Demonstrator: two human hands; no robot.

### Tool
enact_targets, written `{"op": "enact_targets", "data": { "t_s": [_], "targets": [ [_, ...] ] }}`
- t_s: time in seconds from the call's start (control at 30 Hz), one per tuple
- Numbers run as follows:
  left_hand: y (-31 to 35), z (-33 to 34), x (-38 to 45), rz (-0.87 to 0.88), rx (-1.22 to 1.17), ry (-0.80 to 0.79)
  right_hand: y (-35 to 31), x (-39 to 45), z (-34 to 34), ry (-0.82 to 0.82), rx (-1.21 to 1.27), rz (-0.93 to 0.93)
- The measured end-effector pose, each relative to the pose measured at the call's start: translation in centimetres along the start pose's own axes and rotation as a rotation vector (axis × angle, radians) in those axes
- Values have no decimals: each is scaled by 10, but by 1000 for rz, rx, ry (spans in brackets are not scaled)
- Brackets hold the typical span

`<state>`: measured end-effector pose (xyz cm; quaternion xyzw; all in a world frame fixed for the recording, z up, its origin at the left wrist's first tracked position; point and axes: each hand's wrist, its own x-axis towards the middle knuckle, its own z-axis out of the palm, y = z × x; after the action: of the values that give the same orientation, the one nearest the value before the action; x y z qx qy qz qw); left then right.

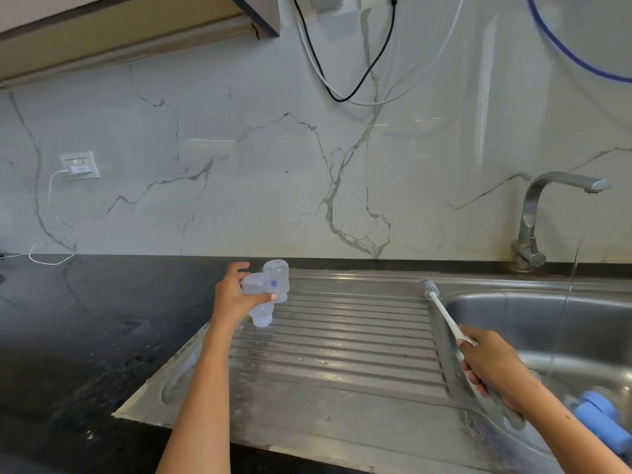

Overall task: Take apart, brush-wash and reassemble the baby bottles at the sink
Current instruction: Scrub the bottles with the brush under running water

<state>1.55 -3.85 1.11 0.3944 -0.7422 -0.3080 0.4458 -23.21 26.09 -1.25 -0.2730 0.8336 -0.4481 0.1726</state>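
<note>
2 bare forearms, no sleeves.

txt: none legible | upturned bottle: small blue mark, unreadable

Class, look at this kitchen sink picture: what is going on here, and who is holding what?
A person is washing baby bottles at a steel sink. The left hand grips a clear plastic bottle body, neck down, over the ribbed metal draining board, beside a second clear bottle body standing upside down there. The right hand holds a white-handled bottle brush, bristles pointing away. A blue part lies in the basin.
</note>
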Motion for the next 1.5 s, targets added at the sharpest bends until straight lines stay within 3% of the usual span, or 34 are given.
{"op": "enact_targets", "data": {
  "t_s": [0.13,0.33,0.4,0.57,0.83,0.93,1.2,1.3,1.5],
  "targets": [
    [6,-3,-1,73,-32,62,1,1,0,-1,4,4],
    [35,5,-10,308,120,256,4,3,-5,-23,108,65],
    [56,22,-19,348,124,257,7,4,-12,-32,168,111],
    [111,114,-48,475,52,-58,33,13,-69,15,252,202],
    [178,298,-121,437,-20,-618,135,19,-177,175,105,342],
    [180,343,-138,509,161,-819,149,18,-187,171,52,394],
    [176,387,-150,1110,1055,-1239,155,22,-190,203,-66,376],
    [176,392,-155,1259,1188,-1319,155,22,-190,188,-102,362],
    [168,402,-167,1400,1254,-1396,156,24,-189,172,-139,356]
  ]
}}
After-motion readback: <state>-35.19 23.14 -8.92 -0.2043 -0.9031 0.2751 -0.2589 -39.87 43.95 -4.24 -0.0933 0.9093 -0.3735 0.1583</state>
